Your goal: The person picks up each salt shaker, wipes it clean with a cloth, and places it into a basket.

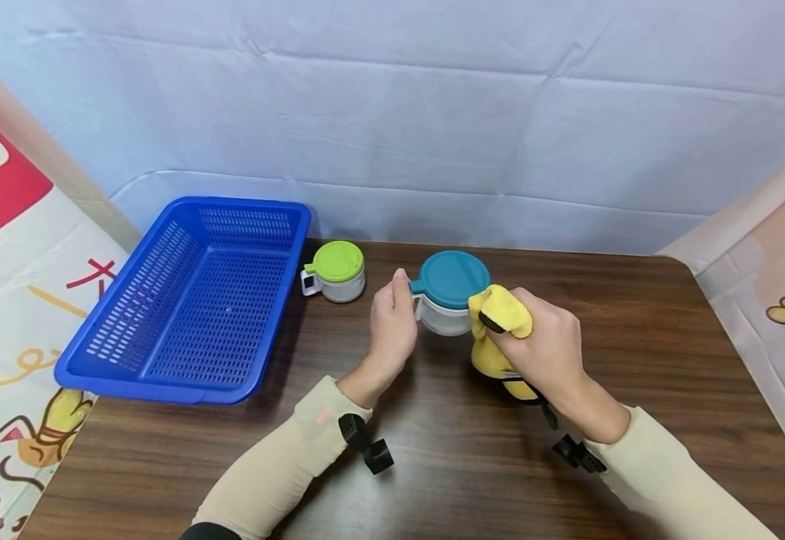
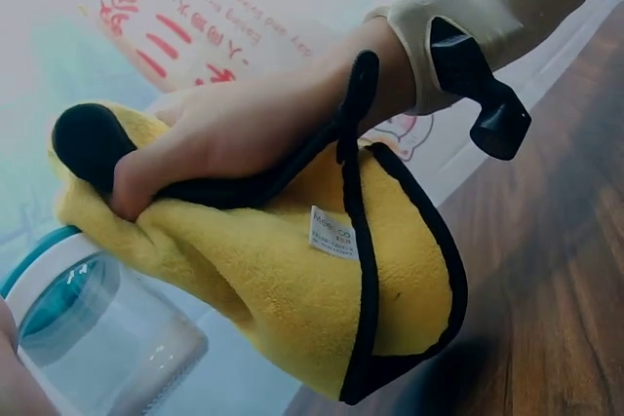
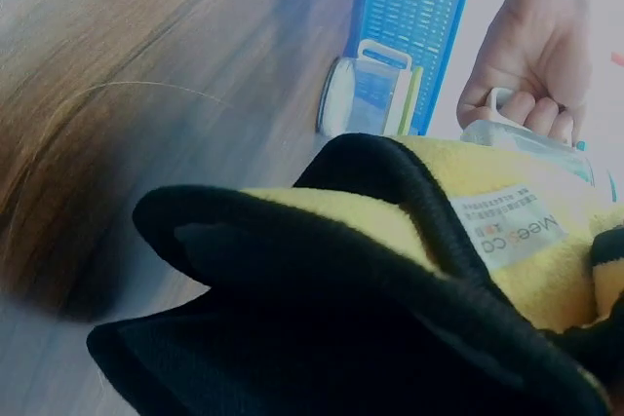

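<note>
My left hand [image 1: 392, 322] grips the handle of a clear jar with a teal lid [image 1: 455, 279]; in the right wrist view its fingers [image 3: 520, 109] curl through that handle. The jar is held up off the table. In my right hand [image 1: 546, 341] a yellow cloth [image 1: 490, 352] with black edging is bunched, and it touches the right side of the jar near the lid. The left wrist view shows the cloth [image 2: 283, 284] hanging in folds, with a white label, beside the clear jar wall [image 2: 127, 338].
A similar jar with a lime-green lid [image 1: 338, 262] stands to the left on the brown wooden table [image 1: 642, 337]. Farther left is a blue perforated basket [image 1: 230, 315] with nothing in it. A pale cloth backdrop [image 1: 392, 135] rises behind the table.
</note>
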Available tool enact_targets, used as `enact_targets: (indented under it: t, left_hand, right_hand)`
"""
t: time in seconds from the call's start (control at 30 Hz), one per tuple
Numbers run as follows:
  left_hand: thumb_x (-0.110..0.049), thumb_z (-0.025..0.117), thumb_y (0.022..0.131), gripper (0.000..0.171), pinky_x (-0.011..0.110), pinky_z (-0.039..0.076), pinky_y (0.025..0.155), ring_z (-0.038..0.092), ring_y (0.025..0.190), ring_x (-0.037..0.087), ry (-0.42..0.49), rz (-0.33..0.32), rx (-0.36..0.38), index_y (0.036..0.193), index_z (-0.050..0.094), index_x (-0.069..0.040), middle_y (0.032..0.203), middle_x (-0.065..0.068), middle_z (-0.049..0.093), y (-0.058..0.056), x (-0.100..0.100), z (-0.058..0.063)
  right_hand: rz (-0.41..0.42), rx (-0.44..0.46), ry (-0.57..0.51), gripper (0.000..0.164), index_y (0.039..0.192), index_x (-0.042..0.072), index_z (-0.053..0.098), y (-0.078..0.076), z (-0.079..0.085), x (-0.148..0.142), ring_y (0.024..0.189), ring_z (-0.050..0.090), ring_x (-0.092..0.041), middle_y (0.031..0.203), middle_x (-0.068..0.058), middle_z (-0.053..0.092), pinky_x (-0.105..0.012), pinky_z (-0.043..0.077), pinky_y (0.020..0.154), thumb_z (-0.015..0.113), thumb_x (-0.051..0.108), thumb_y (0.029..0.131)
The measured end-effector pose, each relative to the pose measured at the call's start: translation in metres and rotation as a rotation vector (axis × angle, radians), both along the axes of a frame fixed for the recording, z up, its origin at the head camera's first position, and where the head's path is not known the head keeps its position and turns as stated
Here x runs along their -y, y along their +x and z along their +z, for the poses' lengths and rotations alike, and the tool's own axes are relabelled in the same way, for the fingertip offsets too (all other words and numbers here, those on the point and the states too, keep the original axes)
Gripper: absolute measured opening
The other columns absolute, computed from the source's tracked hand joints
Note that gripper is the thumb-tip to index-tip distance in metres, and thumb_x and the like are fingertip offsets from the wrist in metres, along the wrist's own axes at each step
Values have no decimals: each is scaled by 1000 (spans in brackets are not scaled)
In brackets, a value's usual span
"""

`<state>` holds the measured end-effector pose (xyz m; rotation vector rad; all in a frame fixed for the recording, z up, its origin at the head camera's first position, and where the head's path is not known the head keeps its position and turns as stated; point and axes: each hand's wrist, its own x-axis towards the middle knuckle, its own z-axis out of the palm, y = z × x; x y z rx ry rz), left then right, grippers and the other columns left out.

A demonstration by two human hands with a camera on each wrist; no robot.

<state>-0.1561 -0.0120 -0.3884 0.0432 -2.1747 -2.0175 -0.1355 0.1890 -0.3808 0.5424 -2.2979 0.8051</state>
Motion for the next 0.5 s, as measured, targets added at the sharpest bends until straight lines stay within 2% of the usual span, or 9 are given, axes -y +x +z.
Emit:
enact_targets:
  t: [0.3, 0.5]
  left_hand:
    - [-28, 34, 112, 51, 30, 32, 53, 36, 52, 18, 34, -2, -2, 64, 36, -13, 55, -1, 34, -1, 2, 0]
    - [-33, 33, 112, 52, 30, 33, 55, 36, 53, 19, 28, -14, 0, 64, 37, -13, 56, 0, 34, -1, 3, -1]
  right_hand:
    - [-20, -3, -13, 12, 84, 4, 64, -3, -1, -1, 51, 46, -13, 63, -4, 57, -34, 40, 49, 75, 9, 82]
    - [-46, -9, -32, 13, 78, 6, 60, -5, -1, -3, 50, 41, -13, 59, -2, 49, -33, 37, 47, 72, 8, 82]
